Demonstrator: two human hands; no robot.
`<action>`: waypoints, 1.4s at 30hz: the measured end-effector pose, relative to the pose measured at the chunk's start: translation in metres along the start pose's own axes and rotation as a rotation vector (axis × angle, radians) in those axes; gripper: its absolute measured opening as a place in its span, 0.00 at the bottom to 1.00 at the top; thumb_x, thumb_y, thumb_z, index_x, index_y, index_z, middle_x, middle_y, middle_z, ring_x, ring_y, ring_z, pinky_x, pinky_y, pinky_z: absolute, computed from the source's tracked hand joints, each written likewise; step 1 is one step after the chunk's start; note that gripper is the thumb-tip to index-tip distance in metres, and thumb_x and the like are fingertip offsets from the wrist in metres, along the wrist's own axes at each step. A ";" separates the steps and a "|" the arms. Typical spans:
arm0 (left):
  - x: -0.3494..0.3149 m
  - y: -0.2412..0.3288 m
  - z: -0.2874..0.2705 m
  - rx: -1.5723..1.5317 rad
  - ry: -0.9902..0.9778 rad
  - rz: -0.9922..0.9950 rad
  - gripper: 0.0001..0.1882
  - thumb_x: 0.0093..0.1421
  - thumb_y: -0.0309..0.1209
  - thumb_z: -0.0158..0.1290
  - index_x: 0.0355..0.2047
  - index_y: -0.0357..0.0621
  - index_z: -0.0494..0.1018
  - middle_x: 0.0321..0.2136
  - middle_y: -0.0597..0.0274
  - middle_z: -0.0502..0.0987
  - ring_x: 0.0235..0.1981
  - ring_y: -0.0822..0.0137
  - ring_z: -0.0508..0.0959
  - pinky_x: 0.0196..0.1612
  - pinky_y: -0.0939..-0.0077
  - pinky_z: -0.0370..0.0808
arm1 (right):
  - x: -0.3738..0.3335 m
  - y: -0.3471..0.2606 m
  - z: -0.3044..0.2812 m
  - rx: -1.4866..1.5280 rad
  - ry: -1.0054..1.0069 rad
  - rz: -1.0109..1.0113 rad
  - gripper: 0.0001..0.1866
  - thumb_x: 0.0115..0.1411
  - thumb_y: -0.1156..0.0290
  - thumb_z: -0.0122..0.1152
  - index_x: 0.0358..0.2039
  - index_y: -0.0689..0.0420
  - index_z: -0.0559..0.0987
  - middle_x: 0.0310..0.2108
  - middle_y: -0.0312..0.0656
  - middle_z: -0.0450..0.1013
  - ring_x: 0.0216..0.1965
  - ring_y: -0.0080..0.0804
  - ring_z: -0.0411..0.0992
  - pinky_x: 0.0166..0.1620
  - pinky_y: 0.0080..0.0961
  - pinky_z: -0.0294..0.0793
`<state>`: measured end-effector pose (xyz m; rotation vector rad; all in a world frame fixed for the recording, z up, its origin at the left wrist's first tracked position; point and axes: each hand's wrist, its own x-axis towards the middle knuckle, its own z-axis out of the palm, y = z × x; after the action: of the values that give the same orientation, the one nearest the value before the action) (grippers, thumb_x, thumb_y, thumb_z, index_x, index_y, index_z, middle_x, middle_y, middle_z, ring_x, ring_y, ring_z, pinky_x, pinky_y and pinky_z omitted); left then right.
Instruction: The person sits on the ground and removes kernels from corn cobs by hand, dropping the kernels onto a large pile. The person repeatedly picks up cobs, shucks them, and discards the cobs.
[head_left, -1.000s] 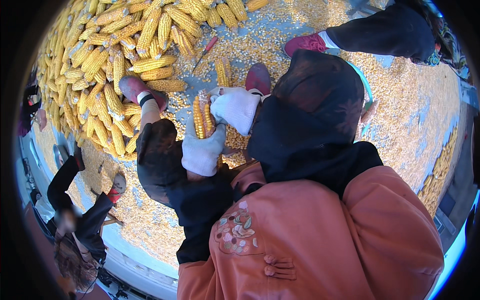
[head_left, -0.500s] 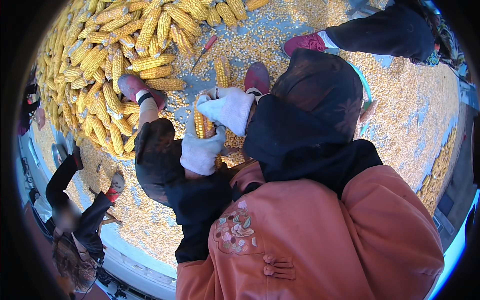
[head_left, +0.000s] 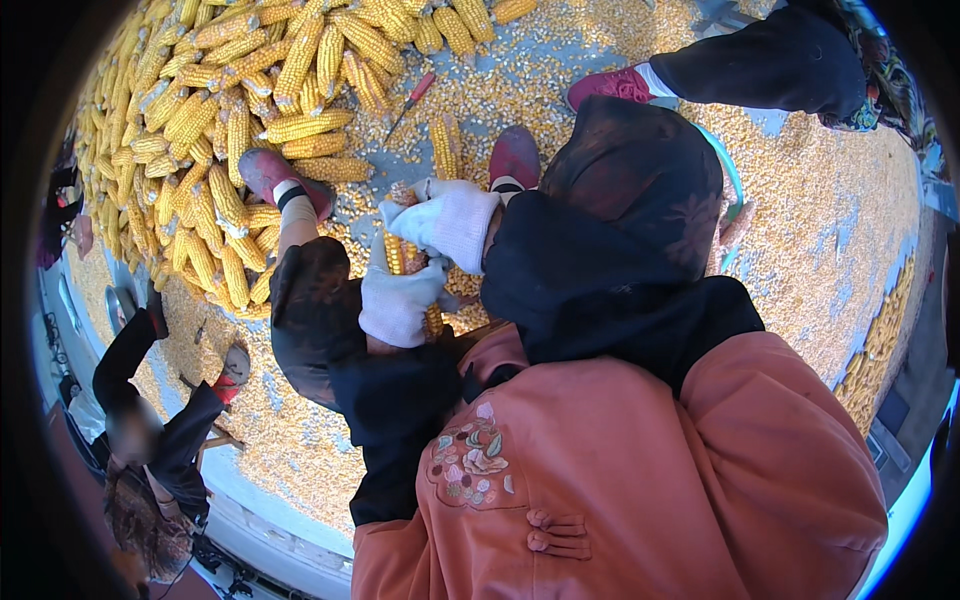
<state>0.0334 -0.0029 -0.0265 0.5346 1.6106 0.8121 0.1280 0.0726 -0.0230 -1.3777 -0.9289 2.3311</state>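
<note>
The corn cob (head_left: 395, 257) is held upward-tilted between the person's shoes, over loose kernels (head_left: 300, 450); it shows rows of plump yellow kernels beside a reddish-brown strip, its middle partly hidden. The gloved left hand (head_left: 400, 306) is wrapped around its lower part, fingers closed on it. The gloved right hand (head_left: 447, 222) curls over its upper part; whether those fingers grip it cannot be told. Beyond lie a red-handled tool (head_left: 421, 87) and a heap of yellow cobs (head_left: 190, 125).
</note>
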 end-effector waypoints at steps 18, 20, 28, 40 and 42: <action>-0.015 0.021 0.002 -0.193 -0.097 -0.018 0.17 0.49 0.24 0.49 0.40 0.37 0.62 0.26 0.55 0.72 0.19 0.66 0.75 0.19 0.74 0.74 | 0.019 0.008 -0.003 0.024 -0.183 -0.096 0.13 0.55 0.65 0.52 0.38 0.60 0.70 0.23 0.33 0.68 0.24 0.19 0.67 0.26 0.15 0.68; -0.015 0.014 -0.009 -0.340 -0.136 -0.114 0.17 0.51 0.29 0.49 0.41 0.37 0.62 0.24 0.55 0.72 0.17 0.65 0.74 0.19 0.71 0.74 | 0.015 -0.002 -0.006 -0.052 -0.177 -0.097 0.13 0.56 0.65 0.52 0.39 0.60 0.70 0.24 0.33 0.68 0.24 0.19 0.67 0.26 0.15 0.68; -0.025 0.007 -0.017 -0.867 -0.370 -0.076 0.31 0.57 0.54 0.35 0.46 0.37 0.60 0.27 0.47 0.74 0.18 0.53 0.75 0.22 0.57 0.76 | 0.035 0.015 -0.021 -0.454 -0.085 -0.836 0.13 0.60 0.72 0.40 0.44 0.61 0.69 0.38 0.40 0.68 0.40 0.26 0.67 0.44 0.19 0.66; -0.038 0.022 -0.013 -0.824 -0.487 -0.079 0.31 0.57 0.49 0.41 0.53 0.38 0.54 0.47 0.49 0.64 0.38 0.56 0.72 0.35 0.67 0.75 | -0.004 -0.007 -0.013 0.123 -0.177 -0.286 0.09 0.55 0.66 0.51 0.33 0.57 0.71 0.30 0.39 0.70 0.30 0.27 0.70 0.31 0.25 0.72; -0.045 0.015 -0.018 -0.748 -0.458 -0.002 0.32 0.55 0.46 0.45 0.54 0.39 0.52 0.46 0.53 0.65 0.33 0.63 0.71 0.31 0.74 0.72 | -0.009 -0.010 -0.018 0.130 -0.150 -0.347 0.12 0.55 0.65 0.51 0.36 0.58 0.72 0.31 0.38 0.69 0.33 0.24 0.69 0.33 0.23 0.71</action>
<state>0.0233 -0.0295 0.0152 0.1542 0.8018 1.1160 0.1471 0.0825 -0.0169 -0.9179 -0.9519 2.2035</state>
